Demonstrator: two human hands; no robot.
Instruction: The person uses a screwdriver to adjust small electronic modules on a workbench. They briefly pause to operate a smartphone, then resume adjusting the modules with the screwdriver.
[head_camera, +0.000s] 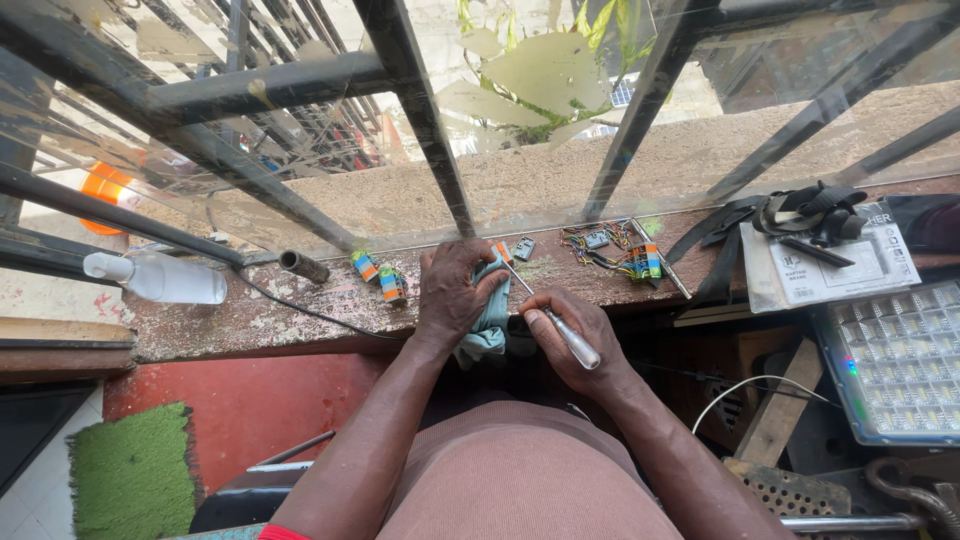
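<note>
Seen from the head camera, a worn window ledge (300, 315) carries a clear plastic bottle (160, 278) at the left, a short dark tube (303, 266), and two small striped parts (379, 276). To the right lies a tangle of coloured wires (612, 250), then black straps (800, 212) on a printed sheet (850, 268). A light panel (898, 360) sits lower right. Dark window bars (420, 110) cross above the ledge.

The left hand (455, 295) is closed around a blue-grey cloth (490, 325), pressing it against the ledge edge; what the cloth wraps is hidden. The right hand (575, 335) grips a screwdriver (555, 320) with a clear handle, its thin shaft angled up towards the cloth.

Below are a red wall (250, 400) and a green mat (130, 470).
</note>
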